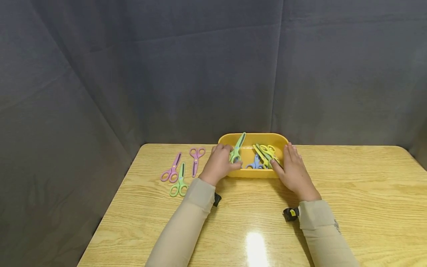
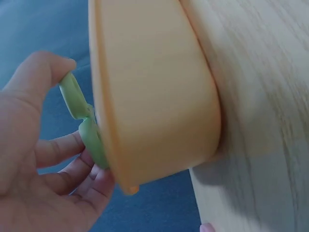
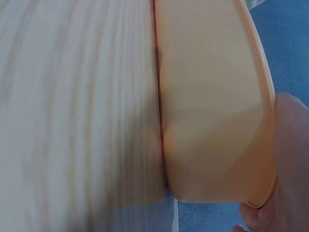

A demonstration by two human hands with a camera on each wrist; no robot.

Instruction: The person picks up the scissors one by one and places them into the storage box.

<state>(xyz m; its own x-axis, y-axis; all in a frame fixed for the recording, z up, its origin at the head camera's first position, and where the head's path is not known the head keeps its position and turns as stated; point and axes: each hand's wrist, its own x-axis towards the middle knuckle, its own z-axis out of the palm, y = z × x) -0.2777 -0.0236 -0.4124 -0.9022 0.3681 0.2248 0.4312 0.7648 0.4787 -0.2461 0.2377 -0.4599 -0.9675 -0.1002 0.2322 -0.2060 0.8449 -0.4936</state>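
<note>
Left grip (image 1: 219, 162) apparently pinches green scissors (image 1: 237, 148), partly hidden in head view.

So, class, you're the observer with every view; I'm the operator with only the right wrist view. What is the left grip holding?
Observer: The left grip holds green scissors by the handles.
Operator: Anything lying in the tub?
Observer: Yes, blue scissors, among others.
Operator: Any scissors outside it?
Observer: Three pairs lie left of it on the table: two purple pairs and a green pair.
</note>
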